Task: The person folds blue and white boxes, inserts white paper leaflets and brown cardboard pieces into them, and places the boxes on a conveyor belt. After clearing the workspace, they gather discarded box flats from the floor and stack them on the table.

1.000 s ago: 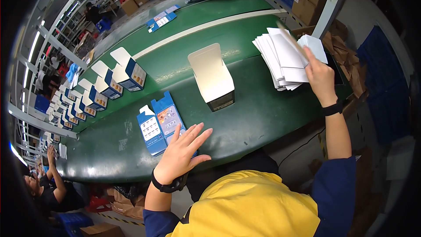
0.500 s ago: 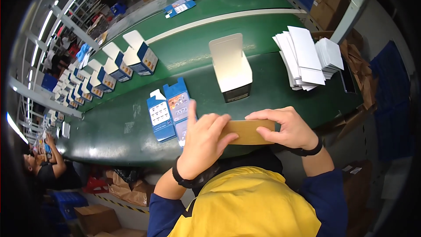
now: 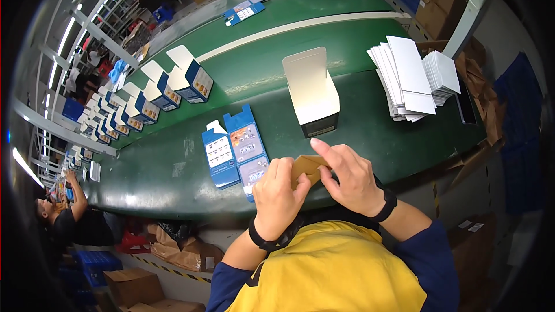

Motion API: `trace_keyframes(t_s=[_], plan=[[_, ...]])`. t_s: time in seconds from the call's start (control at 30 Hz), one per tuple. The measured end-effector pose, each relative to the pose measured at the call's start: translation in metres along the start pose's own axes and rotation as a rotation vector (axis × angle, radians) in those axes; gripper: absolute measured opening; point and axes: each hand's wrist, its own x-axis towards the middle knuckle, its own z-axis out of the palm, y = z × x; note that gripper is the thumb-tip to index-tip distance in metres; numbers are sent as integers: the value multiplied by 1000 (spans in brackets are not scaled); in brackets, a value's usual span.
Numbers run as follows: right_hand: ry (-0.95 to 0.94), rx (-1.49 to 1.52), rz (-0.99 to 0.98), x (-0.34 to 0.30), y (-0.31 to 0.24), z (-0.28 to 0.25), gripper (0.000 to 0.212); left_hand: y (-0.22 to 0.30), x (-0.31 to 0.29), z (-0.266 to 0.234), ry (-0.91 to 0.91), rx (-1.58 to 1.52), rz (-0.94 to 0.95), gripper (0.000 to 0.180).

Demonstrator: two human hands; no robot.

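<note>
Two hands meet over the near edge of the green bench (image 3: 358, 101), with a creased tan card strip (image 3: 306, 164) between them. Your left hand (image 3: 276, 192) has its grip closed on the strip's left end, thumb on the near side and fingers curled in. Your right hand (image 3: 354, 179) has a looser grip: the thumb presses near the strip's other end and the index finger points up and away; whether the remaining fingers pinch from behind, you cannot tell from this view.

The visible part of the strip runs mostly crosswise, from hand to hand, bent along its creases. Straight ahead of it, slightly to your right, stands the lidded carton (image 3: 317, 98), upright, its pale flap raised on the far side. Your right hand is the nearer one, its index fingertip just short of the carton's dark front. Left of that carton lies a flat blue carton blank (image 3: 248, 141).
</note>
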Motion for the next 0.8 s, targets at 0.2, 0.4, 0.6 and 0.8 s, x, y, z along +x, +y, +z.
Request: trace_keyframes(t_s=[0.2,0.4,0.6,0.8], plan=[[145,-184,-189,-5,11,16,71,7,3,10,16,119,-26,26],[141,-145,-153,-8,21,2,66,6,-5,7,-92,-242,3,33],[187,106,-212,-8,30,-19,40,-16,-5,3,-484,-982,6,48],[70,646,-33,-1,34,-29,21,5,6,17,-493,-1523,-443,51]])
